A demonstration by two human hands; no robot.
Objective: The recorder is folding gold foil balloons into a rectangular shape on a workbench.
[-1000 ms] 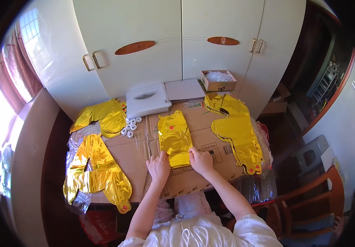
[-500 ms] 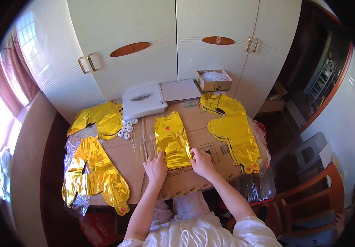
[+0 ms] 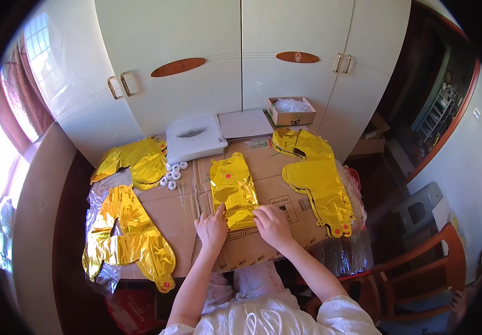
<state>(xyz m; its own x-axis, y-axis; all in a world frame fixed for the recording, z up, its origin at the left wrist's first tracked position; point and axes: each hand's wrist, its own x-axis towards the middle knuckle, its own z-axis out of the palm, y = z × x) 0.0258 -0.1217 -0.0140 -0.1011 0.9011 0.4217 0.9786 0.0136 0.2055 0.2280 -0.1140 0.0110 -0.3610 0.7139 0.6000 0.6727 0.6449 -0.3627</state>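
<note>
White double-door wardrobe (image 3: 241, 61) with brown oval handles behind everything. Table topped with flattened brown cardboard sheets (image 3: 277, 184). Large flat gold foil balloon (image 3: 316, 178) on the right side of the cardboard, a crumpled gold foil pile (image 3: 126, 234) at the left edge, another gold pile (image 3: 134, 159) at upper left. Flat white box (image 3: 195, 139) at the back, small open cardboard box (image 3: 291, 110) beside it. Small rectangular gold foil balloon (image 3: 234, 190) lies centre. Left hand (image 3: 212, 228) and right hand (image 3: 271, 223) both flat, fingers spread, pressing its near end onto the cardboard. Small white rolls (image 3: 172, 174) near the white box.
</note>
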